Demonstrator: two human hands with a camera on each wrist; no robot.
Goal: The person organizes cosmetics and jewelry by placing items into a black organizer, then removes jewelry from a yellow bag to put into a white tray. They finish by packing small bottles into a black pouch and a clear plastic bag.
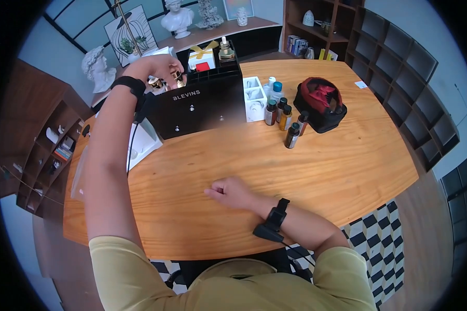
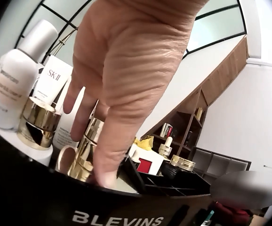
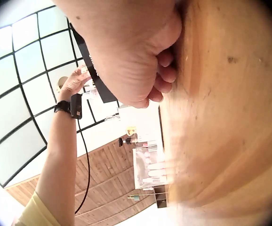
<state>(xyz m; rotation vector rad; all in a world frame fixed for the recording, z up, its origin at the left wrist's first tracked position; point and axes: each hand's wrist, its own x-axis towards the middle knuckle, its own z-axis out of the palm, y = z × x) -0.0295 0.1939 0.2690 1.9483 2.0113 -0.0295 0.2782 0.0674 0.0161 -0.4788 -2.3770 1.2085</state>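
Note:
My left hand point(image 1: 155, 67) reaches over the left end of the black BLEVINS box point(image 1: 207, 111). In the left wrist view the thumb and fingers of this hand point(image 2: 131, 75) point down around a shiny gold container point(image 2: 83, 160) inside the box and grip it; the far fingers are partly hidden behind it. Beside it stand a gold-banded jar point(image 2: 38, 123), a white bottle point(image 2: 13, 84) and a white SK-II tube point(image 2: 54, 79). My right hand point(image 1: 234, 193) rests on the wooden table, loosely curled and holding nothing; the right wrist view shows its bent fingers.
Right of the box are a white organizer point(image 1: 255, 106), several small dark-capped bottles point(image 1: 292, 136) and a black pouch with red lining point(image 1: 321, 103). A white tray point(image 1: 146, 142) lies left of the box. Within the box sit a gold-ribboned white package point(image 1: 202, 58) and a dropper bottle point(image 1: 226, 52).

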